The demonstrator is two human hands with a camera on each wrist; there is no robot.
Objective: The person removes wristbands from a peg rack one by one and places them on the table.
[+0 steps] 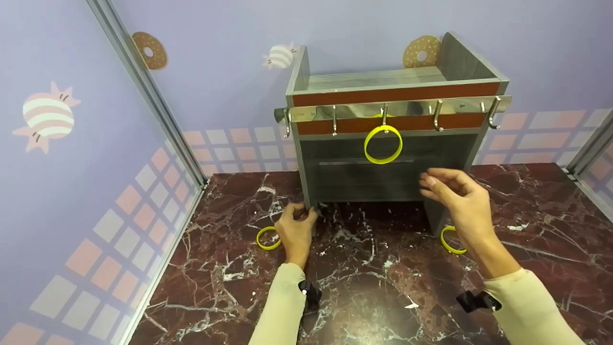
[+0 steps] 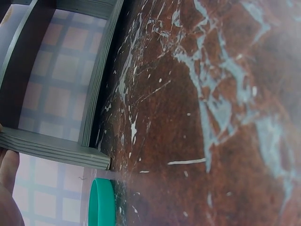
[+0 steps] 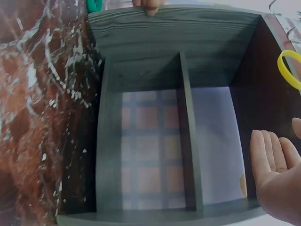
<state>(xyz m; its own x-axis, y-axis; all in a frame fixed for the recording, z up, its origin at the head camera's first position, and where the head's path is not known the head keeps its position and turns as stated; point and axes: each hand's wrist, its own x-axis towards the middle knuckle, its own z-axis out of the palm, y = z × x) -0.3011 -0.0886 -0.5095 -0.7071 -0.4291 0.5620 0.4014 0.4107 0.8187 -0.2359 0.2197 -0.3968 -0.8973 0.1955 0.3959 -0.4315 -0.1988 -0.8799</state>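
A grey wooden shelf unit [image 1: 397,89] stands on the table, with a metal hook rail [image 1: 364,110] across its front. A yellow ring [image 1: 401,143] hangs from the middle hook. My left hand [image 1: 294,232] pinches the front edge of the unit's left side panel [image 2: 61,153], low down. Just left of that hand is a second ring [image 1: 259,240], which looks green in the left wrist view. My right hand [image 1: 467,206] is held in front of the unit's right side, fingers loosely extended and holding nothing. Behind the right wrist a third ring [image 1: 445,243] is partly hidden.
The dark red marbled table [image 1: 364,297] carries the unit. Patterned wall panels [image 1: 86,172] stand at the back and sides, joined by a metal frame post [image 1: 148,91] at the left. Other hooks [image 1: 437,115] jut forward from the rail.
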